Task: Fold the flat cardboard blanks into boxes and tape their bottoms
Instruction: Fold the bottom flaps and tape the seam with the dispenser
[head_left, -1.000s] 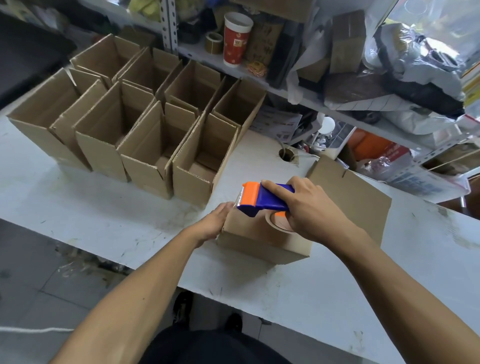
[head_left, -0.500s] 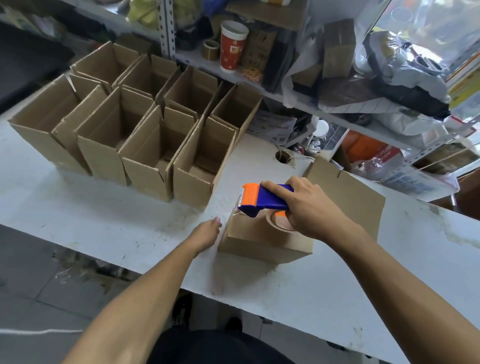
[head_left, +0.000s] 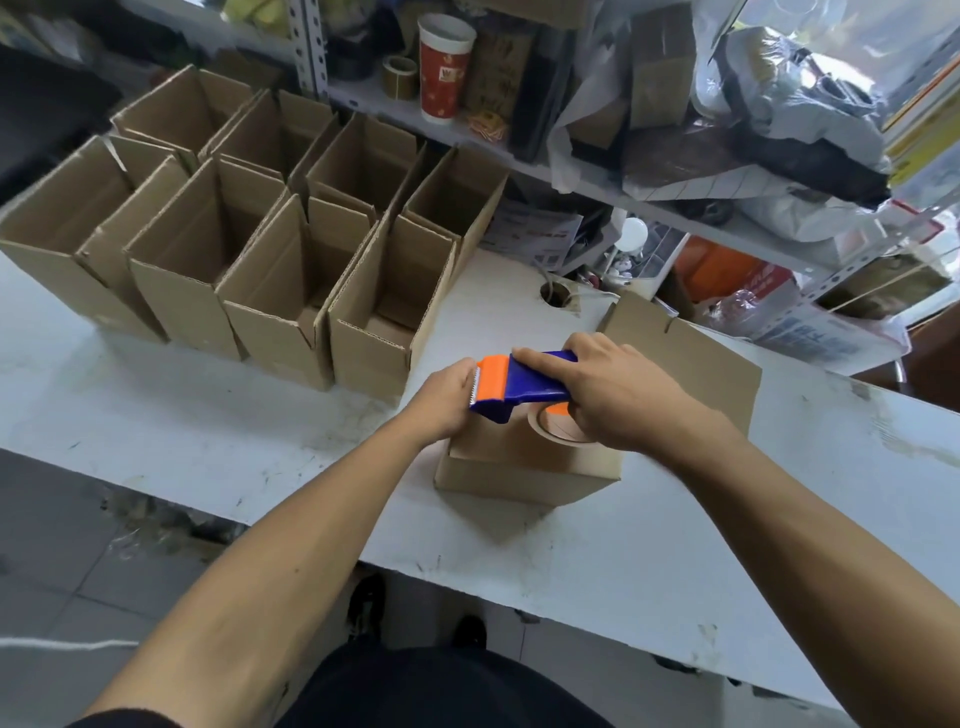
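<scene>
A small cardboard box (head_left: 524, 467) stands flaps-down on the white table (head_left: 208, 426), its closed bottom facing up. My right hand (head_left: 618, 395) grips a blue and orange tape dispenser (head_left: 524, 382) with its tape roll (head_left: 556, 428) resting on the box's top. My left hand (head_left: 444, 402) lies at the top left edge of the box, fingers reaching under the dispenser's toothed orange blade; its fingertips are hidden. A cardboard flap (head_left: 691, 353) shows behind my right hand.
Several open-topped folded boxes (head_left: 291, 291) stand in two rows on the table's far left. A cluttered shelf behind holds a red paper cup (head_left: 444, 67), a tape roll (head_left: 400, 75) and bags. A cable hole (head_left: 555, 295) pierces the table beyond the box.
My left hand drew back from the box's left side, then rose to its top left edge by the dispenser's blade. The right hand and dispenser stayed on the box.
</scene>
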